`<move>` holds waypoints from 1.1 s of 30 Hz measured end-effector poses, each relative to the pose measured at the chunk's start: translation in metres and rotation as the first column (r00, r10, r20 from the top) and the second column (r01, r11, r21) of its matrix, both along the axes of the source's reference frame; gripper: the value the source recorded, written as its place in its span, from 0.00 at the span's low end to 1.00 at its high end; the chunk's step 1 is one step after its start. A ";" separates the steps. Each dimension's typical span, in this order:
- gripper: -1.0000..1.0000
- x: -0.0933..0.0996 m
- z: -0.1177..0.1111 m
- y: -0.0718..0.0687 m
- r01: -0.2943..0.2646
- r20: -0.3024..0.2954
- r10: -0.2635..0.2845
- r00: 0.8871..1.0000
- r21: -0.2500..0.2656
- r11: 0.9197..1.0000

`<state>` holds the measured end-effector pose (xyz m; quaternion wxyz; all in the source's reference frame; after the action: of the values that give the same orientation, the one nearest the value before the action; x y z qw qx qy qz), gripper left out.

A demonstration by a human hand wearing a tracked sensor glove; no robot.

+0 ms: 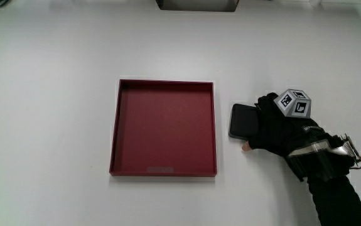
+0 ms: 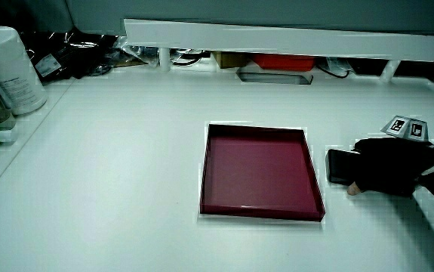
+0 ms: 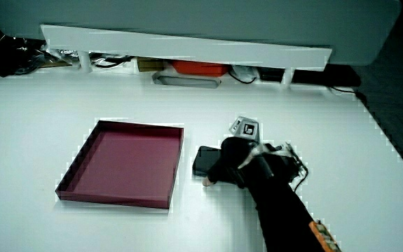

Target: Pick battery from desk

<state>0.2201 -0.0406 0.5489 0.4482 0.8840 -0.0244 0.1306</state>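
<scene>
Bright, even light falls from overhead on the white table [image 1: 54, 81], which reads nearly blown out in the main view, with little surface texture. Shadows are soft and short: a faint one hugs the red tray [image 1: 165, 129] along its edge at 6 o'clock, and the inner walls darken its floor slightly. In both side views the table takes a cool, dimmer tone, and bright jagged fringes outline the tray [image 2: 260, 171] and the hand [image 3: 230, 162]. The black glove shows almost no detail

battery [image 1: 242, 119] partly under hand [image 1: 275, 129], forearm cropped
</scene>
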 end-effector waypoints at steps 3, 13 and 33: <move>0.50 0.000 0.001 0.000 0.003 -0.008 -0.003 1.000 -0.002 1.000; 0.64 -0.004 -0.002 0.000 0.015 -0.010 -0.015 1.000 0.045 0.999; 1.00 -0.030 -0.052 -0.016 0.086 0.064 -0.097 0.993 0.162 0.983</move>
<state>0.1900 -0.0568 0.4971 0.3808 0.9096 -0.0913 0.1389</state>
